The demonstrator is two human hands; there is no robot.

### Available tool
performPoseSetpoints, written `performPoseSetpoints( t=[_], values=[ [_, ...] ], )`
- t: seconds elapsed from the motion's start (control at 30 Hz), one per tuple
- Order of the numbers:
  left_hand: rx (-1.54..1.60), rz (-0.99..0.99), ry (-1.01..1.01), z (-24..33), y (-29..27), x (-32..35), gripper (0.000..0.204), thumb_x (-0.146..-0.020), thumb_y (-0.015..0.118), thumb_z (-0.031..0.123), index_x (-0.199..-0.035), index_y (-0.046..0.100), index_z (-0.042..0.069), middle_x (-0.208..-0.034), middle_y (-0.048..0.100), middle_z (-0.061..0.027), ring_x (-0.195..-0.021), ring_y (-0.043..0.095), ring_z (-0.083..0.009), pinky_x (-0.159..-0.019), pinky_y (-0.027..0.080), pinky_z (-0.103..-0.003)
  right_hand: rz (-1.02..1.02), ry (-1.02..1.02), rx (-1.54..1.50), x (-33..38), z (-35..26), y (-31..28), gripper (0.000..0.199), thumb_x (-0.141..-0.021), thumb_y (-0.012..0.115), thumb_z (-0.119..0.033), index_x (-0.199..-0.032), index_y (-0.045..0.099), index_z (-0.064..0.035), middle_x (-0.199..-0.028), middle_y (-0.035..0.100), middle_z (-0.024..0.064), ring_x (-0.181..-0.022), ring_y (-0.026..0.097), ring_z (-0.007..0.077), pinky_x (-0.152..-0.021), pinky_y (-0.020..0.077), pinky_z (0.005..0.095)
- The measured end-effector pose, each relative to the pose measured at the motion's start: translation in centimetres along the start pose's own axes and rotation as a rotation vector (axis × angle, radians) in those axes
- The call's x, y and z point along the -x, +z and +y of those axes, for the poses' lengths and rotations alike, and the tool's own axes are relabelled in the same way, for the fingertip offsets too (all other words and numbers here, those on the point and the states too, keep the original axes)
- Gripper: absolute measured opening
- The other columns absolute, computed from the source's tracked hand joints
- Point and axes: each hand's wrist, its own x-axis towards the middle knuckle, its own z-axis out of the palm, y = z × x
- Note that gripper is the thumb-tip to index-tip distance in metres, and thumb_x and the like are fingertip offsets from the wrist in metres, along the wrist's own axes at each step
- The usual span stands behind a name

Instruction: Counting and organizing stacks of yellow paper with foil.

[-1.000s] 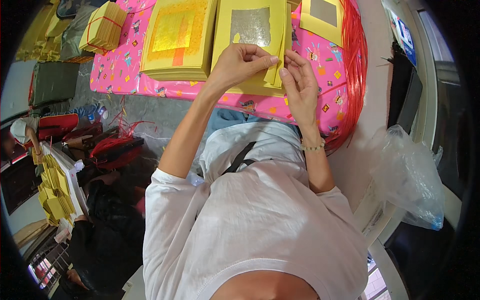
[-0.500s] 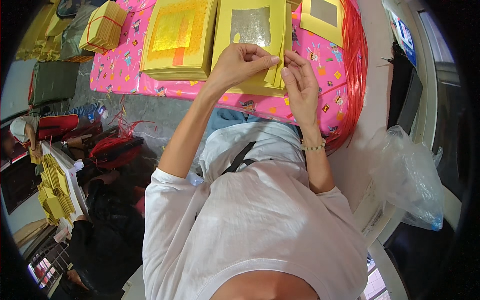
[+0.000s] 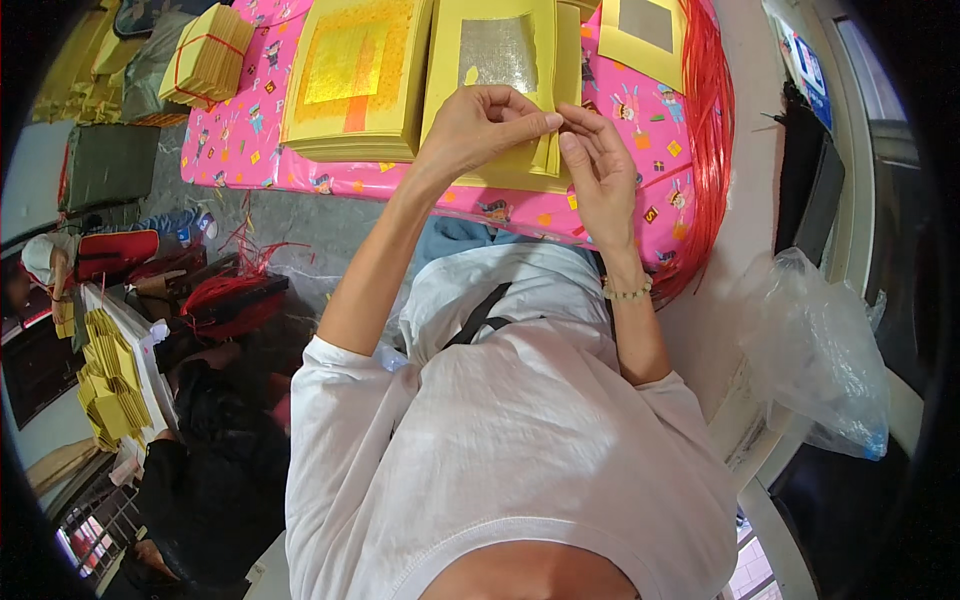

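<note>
Far left of the frame, mid-height: folded yellow papers [image 3: 112, 380] piled up, with a person in dark clothes [image 3: 215, 455] to their right. Upper left: yellow bundle [image 3: 207, 55] tied with red cord, sitting at the left end of the pink-covered counter [image 3: 258, 165]. Right of that, thick yellow stack [image 3: 295, 110] with a gold square on top.

Top centre: silver-patched sheet [image 3: 498, 58], on the next yellow stack [image 3: 500, 178]. Left hand [image 3: 490, 125] lies over its lower part, thumb and index pinching the right edge. Right hand [image 3: 600, 165] is just right of it, fingers loosely curled, tips by the same edge; contact is hidden, can't tell if it's gripping.

Upper right: loose yellow sheet [image 3: 645, 30], grey patch, then red strings [image 3: 715, 140] draped over the counter's right end. Right side, mid-height: clear plastic bag [image 3: 820, 360].
</note>
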Motion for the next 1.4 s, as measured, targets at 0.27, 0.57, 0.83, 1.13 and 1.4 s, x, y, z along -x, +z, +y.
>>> performPoseSetpoints(
  t=[0.27,0.57,0.83,1.13,1.4],
  values=[
    [0.064,0.038,0.062,-0.5,0.2,-0.1,0.036,-0.075,0.078,0.036,-0.079,0.069,0.002,-0.063,0.061,0.0018,-0.058,0.052,-0.0026,-0.053,0.039,-0.018,-0.015,-0.016,0.014,0.0,0.0,0.0,0.027,-0.094,0.053,-0.011,-0.118,0.055,0.0011,-0.109,0.062,0.0074,-0.099,0.059,0.0136,-0.088,0.0464,0.0273],
    [0.130,0.032,0.050,0.1,0.3,0.0,0.036,-0.077,0.077,0.036,-0.078,0.068,0.001,-0.065,0.062,0.0005,-0.059,0.053,-0.0031,-0.054,0.039,-0.018,-0.031,-0.042,0.032,-0.1,0.3,-0.1,0.025,-0.094,0.049,-0.006,-0.118,0.056,0.0004,-0.109,0.062,0.0083,-0.102,0.059,0.0143,-0.090,0.0459,0.0277],
    [0.113,0.043,0.040,-0.6,0.1,0.0,0.029,-0.081,0.073,0.030,-0.082,0.062,0.003,-0.061,0.059,0.0027,-0.055,0.048,-0.0014,-0.051,0.036,-0.018,-0.057,-0.095,0.123,-0.7,-0.8,-2.4,0.026,-0.091,0.053,-0.004,-0.116,0.057,-0.0008,-0.111,0.063,0.0086,-0.102,0.060,0.0143,-0.090,0.0471,0.0287],
    [0.116,0.053,0.045,-0.2,0.1,0.0,0.028,-0.081,0.072,0.030,-0.083,0.063,0.004,-0.061,0.060,0.0028,-0.056,0.050,-0.0024,-0.054,0.039,-0.019,-0.317,-0.198,0.711,-0.4,-2.3,-5.3,0.041,-0.073,0.074,-0.018,-0.108,0.059,-0.0033,-0.118,0.058,0.0122,-0.114,0.053,0.0301,-0.096,0.0430,0.0390],
    [0.096,0.057,0.025,-0.4,0.1,-0.1,0.029,-0.081,0.073,0.031,-0.082,0.063,0.003,-0.059,0.058,0.0033,-0.055,0.049,-0.0022,-0.053,0.038,-0.018,-0.338,-0.224,0.780,-0.4,-2.8,-5.2,0.024,-0.077,0.069,-0.015,-0.098,0.062,-0.0040,-0.111,0.060,0.0118,-0.105,0.057,0.0293,-0.089,0.0458,0.0376]
  ],
)
